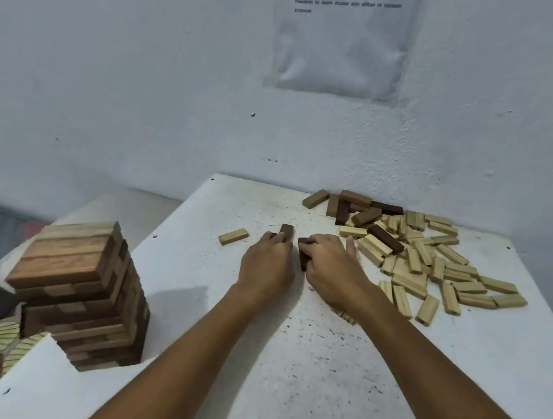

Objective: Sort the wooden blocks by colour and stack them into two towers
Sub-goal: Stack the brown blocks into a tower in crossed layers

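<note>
A dark brown wooden block is clenched in the right hand, another pinched by the left hand; light, stiff, best held by the long sides.

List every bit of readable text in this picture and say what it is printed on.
Paper sheet taped to the wall: several lines of black print, too blurred to quote reliably; no word can be made out for certain.
Wooden blocks, the dark tower and the table: no text, labels or numbers visible.
</note>
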Available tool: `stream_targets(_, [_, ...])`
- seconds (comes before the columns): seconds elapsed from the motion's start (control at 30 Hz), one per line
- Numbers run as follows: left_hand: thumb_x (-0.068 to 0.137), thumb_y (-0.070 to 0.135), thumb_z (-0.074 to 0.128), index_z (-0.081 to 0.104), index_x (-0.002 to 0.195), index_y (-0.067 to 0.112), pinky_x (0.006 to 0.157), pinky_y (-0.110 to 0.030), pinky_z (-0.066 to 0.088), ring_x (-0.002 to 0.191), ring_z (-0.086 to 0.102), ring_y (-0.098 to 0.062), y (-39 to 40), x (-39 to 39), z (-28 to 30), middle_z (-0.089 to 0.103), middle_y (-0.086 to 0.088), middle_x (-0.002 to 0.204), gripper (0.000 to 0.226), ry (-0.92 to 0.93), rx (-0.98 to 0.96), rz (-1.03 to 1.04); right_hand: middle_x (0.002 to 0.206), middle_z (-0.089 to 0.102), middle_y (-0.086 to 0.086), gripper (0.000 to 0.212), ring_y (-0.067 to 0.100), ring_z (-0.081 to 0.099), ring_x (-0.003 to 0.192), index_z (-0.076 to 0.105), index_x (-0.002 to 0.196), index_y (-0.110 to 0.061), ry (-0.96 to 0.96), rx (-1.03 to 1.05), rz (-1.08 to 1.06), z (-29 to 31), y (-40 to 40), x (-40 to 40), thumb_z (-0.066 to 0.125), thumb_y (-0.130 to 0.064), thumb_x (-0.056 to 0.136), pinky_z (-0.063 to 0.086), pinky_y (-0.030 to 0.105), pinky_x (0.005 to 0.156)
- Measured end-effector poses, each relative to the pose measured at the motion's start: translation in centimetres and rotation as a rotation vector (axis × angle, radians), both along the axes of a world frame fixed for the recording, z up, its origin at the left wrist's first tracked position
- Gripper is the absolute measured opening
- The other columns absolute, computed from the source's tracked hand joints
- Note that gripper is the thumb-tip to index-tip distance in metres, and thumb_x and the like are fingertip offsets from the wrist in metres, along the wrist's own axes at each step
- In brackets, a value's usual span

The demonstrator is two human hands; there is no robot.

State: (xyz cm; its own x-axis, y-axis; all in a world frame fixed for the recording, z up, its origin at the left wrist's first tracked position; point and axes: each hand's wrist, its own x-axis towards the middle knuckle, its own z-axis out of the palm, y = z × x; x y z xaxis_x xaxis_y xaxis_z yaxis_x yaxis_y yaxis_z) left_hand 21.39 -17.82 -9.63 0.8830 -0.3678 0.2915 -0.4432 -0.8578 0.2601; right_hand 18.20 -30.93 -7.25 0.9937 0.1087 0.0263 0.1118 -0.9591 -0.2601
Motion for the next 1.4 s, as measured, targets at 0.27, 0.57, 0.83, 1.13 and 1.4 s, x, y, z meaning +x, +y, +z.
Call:
stream_targets(0.27, [0.085, 0.026, 0.036, 0.07, 0.097, 0.018, 0.074, -0.035, 0.049, 0.102, 0.058, -0.024, 2.6, -7.5, -0.8, 0.07, -0.003, 0.103, 0.037, -0.131, -0.079, -0.039, 0.134, 0.051, -0.002, 0.042, 0.021, 0.035, 0.131, 0.056, 0.13, -0.026, -0.069, -0.044, 0.032, 0.0, 2.8, -6.5, 0.032, -0.017, 0.097, 0.006, 0.053, 0.118])
stream_targets(0.57, [0.089, 0.018, 0.052, 0.074, 0.085, 0.016, 0.065, -0.033, 0.054, 0.095, 0.062, -0.022, 6.6, -14.4, -2.0, 0.074, 0.003, 0.093, 0.023, -0.17, -0.196, -0.176, 0.129, 0.055, 0.0, 0.056, 0.024, 0.041, 0.121, 0.063, 0.126, -0.021, -0.12, 0.026, 0.017, -1.3, 4.2, -14.2, 0.024, -0.028, 0.086, 0.03, 0.041, 0.106])
stream_targets(0.83, [0.079, 0.022, 0.051, 0.078, 0.088, 0.015, 0.062, -0.032, 0.057, 0.092, 0.061, -0.026, 8.9, -18.6, -2.8, 0.074, -0.001, 0.102, 0.029, -0.168, -0.234, -0.304, 0.113, 0.061, 0.001, 0.029, 0.025, 0.052, 0.104, 0.066, 0.118, -0.012, -0.266, 0.188, 0.01, -3.3, 5.3, -20.0, 0.054, -0.014, 0.092, 0.047, 0.043, 0.088])
stream_targets(1.13, [0.08, 0.034, 0.063, 0.077, 0.103, 0.016, 0.082, -0.028, 0.05, 0.1, 0.052, -0.015, 11.3, -20.1, -1.7, 0.071, 0.0, 0.111, 0.032, 0.001, -0.232, -0.49, 0.107, 0.055, -0.012, 0.018, 0.007, 0.05, 0.106, 0.073, 0.105, -0.018, -0.248, 0.36, -0.008, -3.4, 4.9, -22.2, 0.067, -0.018, 0.087, 0.041, 0.022, 0.09])
stream_targets(1.4, [0.068, 0.045, 0.076, 0.062, 0.125, 0.031, 0.106, -0.027, 0.034, 0.123, 0.043, -0.01, 12.7, -18.7, -0.6, 0.054, 0.006, 0.137, 0.06, 0.233, -0.223, -0.483, 0.15, 0.031, -0.018, 0.077, 0.001, 0.02, 0.142, 0.037, 0.145, -0.039, 0.109, 0.501, 0.049, -1.5, 4.2, -20.6, 0.076, -0.026, 0.08, 0.019, 0.029, 0.115])
